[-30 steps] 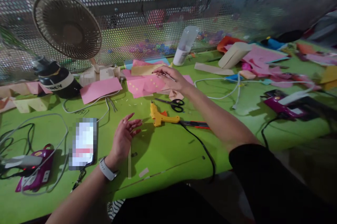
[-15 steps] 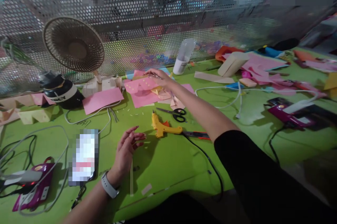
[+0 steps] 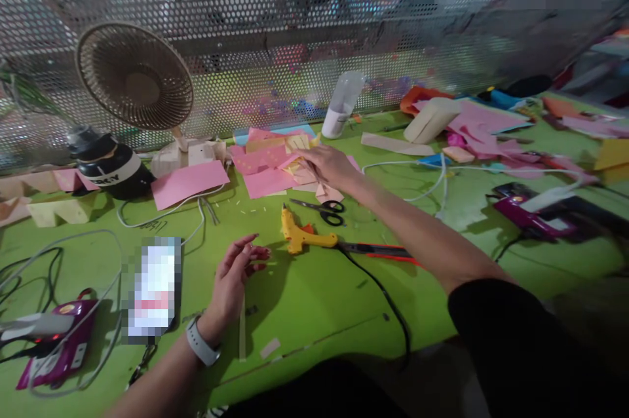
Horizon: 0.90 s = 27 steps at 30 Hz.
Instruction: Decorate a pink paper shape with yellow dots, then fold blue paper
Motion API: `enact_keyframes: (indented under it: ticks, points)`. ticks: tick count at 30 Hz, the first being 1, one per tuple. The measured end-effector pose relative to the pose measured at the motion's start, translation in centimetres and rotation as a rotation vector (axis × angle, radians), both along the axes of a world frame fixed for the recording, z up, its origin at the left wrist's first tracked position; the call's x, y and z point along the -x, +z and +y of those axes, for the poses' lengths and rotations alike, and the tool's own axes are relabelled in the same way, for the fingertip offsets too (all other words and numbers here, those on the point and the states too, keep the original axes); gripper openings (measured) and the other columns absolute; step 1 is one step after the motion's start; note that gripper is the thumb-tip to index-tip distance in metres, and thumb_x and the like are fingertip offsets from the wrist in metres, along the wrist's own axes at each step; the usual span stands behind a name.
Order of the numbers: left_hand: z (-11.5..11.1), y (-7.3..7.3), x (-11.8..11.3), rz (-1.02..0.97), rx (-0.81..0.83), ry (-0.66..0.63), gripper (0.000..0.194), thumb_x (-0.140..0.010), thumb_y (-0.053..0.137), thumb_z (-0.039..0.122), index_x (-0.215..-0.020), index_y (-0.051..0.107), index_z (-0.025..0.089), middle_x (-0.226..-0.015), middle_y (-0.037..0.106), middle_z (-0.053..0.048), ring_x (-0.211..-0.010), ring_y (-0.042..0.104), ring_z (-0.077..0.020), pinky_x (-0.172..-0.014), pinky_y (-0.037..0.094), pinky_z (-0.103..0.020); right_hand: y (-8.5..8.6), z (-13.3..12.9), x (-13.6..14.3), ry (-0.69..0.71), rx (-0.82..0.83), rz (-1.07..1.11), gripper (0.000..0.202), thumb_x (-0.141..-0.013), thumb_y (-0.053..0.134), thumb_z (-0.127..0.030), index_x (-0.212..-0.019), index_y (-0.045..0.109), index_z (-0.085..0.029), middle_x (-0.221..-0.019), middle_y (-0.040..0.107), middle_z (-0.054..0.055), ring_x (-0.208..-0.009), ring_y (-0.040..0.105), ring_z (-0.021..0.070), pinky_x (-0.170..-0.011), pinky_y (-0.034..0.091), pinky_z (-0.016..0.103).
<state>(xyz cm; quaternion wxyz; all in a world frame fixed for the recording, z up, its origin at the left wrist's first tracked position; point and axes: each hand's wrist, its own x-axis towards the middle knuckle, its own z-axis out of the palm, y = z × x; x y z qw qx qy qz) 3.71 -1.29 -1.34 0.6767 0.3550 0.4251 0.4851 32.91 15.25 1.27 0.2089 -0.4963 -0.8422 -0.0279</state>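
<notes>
My left hand (image 3: 238,270) hovers over the green table with its fingers curled loosely apart and nothing in them. My right hand (image 3: 327,166) is at the pile of pink and cream paper pieces (image 3: 268,172) near the mesh; its fingertips touch the cream pieces, and whether they grip one is too small to tell. Between the hands lie black-handled scissors (image 3: 331,213) and a yellow glue gun (image 3: 307,238), with a red-and-black tool (image 3: 383,251) beside the gun. A flat pink sheet (image 3: 190,183) rests left of the pile.
A fan (image 3: 135,77) and a black jar (image 3: 115,169) stand at the back left. A phone (image 3: 153,287) and purple power strip (image 3: 61,342) lie left, another strip (image 3: 533,211) right. Cables cross the table. A clear bottle (image 3: 343,107) stands by the mesh (image 3: 295,25).
My right hand has moved right and slightly toward me, from the pink paper at the back to the cream pieces. My left hand has hardly moved.
</notes>
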Motion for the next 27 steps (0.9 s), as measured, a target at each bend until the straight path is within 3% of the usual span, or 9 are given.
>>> enact_keyframes:
  ticks: [4,10,15,18,21,23,25,27]
  points:
    - [-0.1,0.2,0.0,0.011,-0.023,-0.014,0.028,-0.089,0.064,0.037,-0.111,0.066,0.020,-0.095,0.073,-0.006,-0.090,0.068,-0.0175,-0.080,0.052,-0.029,-1.5,-3.3,-2.2,-0.057,0.009,-0.160,0.042,-0.086,0.044,-0.005,-0.118,0.069,-0.013,-0.094,0.071,0.016,-0.094,0.058,0.0287,-0.084,0.042,0.038]
    - [0.3,0.1,0.1,0.029,-0.065,0.038,0.027,-0.087,0.066,0.036,-0.108,0.068,0.019,-0.093,0.072,-0.006,-0.088,0.068,-0.0171,-0.077,0.051,-0.028,-3.1,-4.0,-4.4,-0.127,0.032,-0.267,0.038,-0.081,0.050,-0.003,-0.110,0.073,-0.013,-0.089,0.073,0.015,-0.084,0.062,0.0262,-0.075,0.043,0.036]
    - [0.8,0.9,0.3,0.061,-0.096,0.101,0.026,-0.085,0.067,0.032,-0.107,0.066,0.018,-0.093,0.072,-0.005,-0.088,0.067,-0.0162,-0.076,0.051,-0.027,-2.4,-5.1,-3.7,-0.142,-0.032,-0.255,0.042,-0.088,0.045,-0.007,-0.128,0.061,-0.006,-0.104,0.072,0.020,-0.094,0.063,0.0282,-0.081,0.045,0.038]
    - [0.9,2.4,1.0,0.136,-0.118,0.111,0.027,-0.085,0.067,0.034,-0.108,0.065,0.020,-0.097,0.072,-0.005,-0.092,0.067,-0.0165,-0.077,0.052,-0.027,-1.5,-7.2,-2.7,-0.075,-0.047,-0.245,0.034,-0.092,0.048,-0.015,-0.121,0.066,-0.011,-0.104,0.074,0.015,-0.093,0.065,0.0257,-0.085,0.048,0.038]
    - [2.2,4.4,2.9,0.365,-0.198,-0.064,0.032,-0.088,0.061,0.040,-0.114,0.062,0.022,-0.108,0.071,-0.007,-0.102,0.067,-0.0196,-0.082,0.054,-0.031,-0.8,-10.4,-1.2,0.094,-0.072,-0.164,0.027,-0.095,0.049,-0.020,-0.113,0.070,-0.016,-0.110,0.073,0.009,-0.101,0.066,0.0218,-0.094,0.050,0.037]
    - [4.5,5.4,4.9,0.689,-0.356,-0.212,0.035,-0.088,0.058,0.043,-0.114,0.062,0.020,-0.117,0.069,-0.009,-0.109,0.065,-0.0214,-0.087,0.054,-0.033,-0.6,-12.6,0.0,0.248,-0.118,-0.072,0.028,-0.096,0.049,-0.017,-0.116,0.068,-0.015,-0.110,0.074,0.008,-0.103,0.066,0.0217,-0.096,0.052,0.040]
    - [7.8,6.1,7.3,1.217,-0.507,-0.210,0.041,-0.090,0.050,0.046,-0.120,0.058,0.019,-0.117,0.068,-0.010,-0.103,0.067,-0.0204,-0.088,0.055,-0.033,-0.5,-14.4,1.2,0.362,-0.134,-0.033,0.029,-0.094,0.051,-0.014,-0.118,0.067,-0.014,-0.111,0.073,0.009,-0.106,0.065,0.0225,-0.095,0.053,0.041]
    - [11.4,6.4,9.7,1.413,-0.497,-0.152,0.046,-0.085,0.055,0.042,-0.122,0.058,0.015,-0.125,0.064,-0.015,-0.111,0.063,-0.0265,-0.096,0.050,-0.041,-0.5,-15.5,2.1,0.430,-0.162,-0.006,0.028,-0.093,0.053,-0.012,-0.116,0.068,-0.013,-0.111,0.073,0.010,-0.105,0.066,0.0234,-0.094,0.055,0.042]
